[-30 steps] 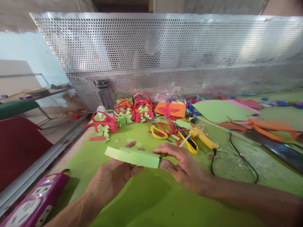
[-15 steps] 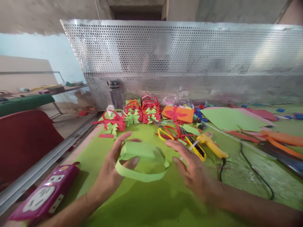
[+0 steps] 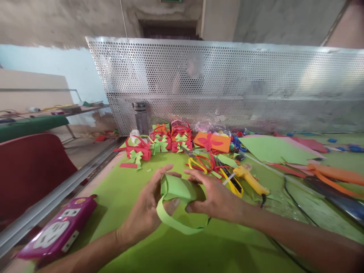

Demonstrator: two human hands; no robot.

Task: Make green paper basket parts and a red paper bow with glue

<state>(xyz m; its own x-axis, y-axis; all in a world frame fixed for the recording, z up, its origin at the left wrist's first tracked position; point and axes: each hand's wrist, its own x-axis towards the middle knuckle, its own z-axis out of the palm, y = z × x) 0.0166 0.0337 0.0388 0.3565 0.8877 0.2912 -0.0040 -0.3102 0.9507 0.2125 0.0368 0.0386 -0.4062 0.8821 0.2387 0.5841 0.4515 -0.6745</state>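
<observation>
A small light-green paper basket [image 3: 179,188] with a strip handle [image 3: 178,224] is held above the green table, its handle hanging toward me. My left hand [image 3: 148,201] grips its left end, thumb along the near side. My right hand [image 3: 212,195] closes round its right end, fingers over the far side and thumb in front. Beyond the hands lie yellow-and-red handled scissors [image 3: 199,163], a yellow-handled cutter [image 3: 234,184] and a yellow glue gun [image 3: 253,180] with its glue stick pointing left.
Several red paper baskets with green bows [image 3: 139,153] stand at the back beside a grey bottle [image 3: 140,117]. An orange box [image 3: 224,142] sits right of them. A magenta power strip [image 3: 58,229] lies at left. A perforated metal panel [image 3: 165,68] rises behind; paper sheets [image 3: 280,148] lie right.
My right hand has moved left from beside the green paper basket and taken hold of its right end. The basket and my left hand have shifted slightly to the right.
</observation>
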